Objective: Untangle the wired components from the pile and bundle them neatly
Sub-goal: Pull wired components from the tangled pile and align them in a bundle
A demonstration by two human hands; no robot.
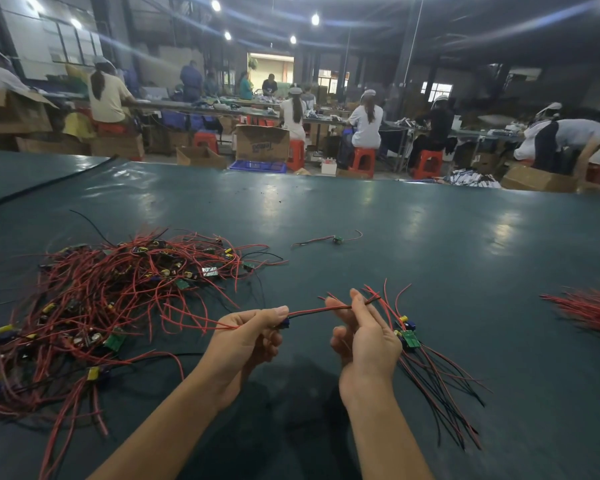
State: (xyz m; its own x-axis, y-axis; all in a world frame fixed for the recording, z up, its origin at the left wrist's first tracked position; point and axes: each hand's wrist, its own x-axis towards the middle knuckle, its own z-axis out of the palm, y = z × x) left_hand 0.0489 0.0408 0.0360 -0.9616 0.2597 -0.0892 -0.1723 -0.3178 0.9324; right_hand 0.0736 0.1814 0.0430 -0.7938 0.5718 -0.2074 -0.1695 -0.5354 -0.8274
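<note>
Your left hand (246, 336) pinches the blue part of one component (321, 309) just right of the pile (111, 299), and your right hand (364, 337), further right, pinches the same red-and-black lead near its free end, so it stretches between them above the table (430, 237). Expect it to be light and limp, with thin leads that snag and a small board likely fragile at its joints, so grip the body or the lead close to it. Beyond the right hand, farthest from the pile, fans the bundle (437, 375); whether that hand also holds it cannot be told.
</note>
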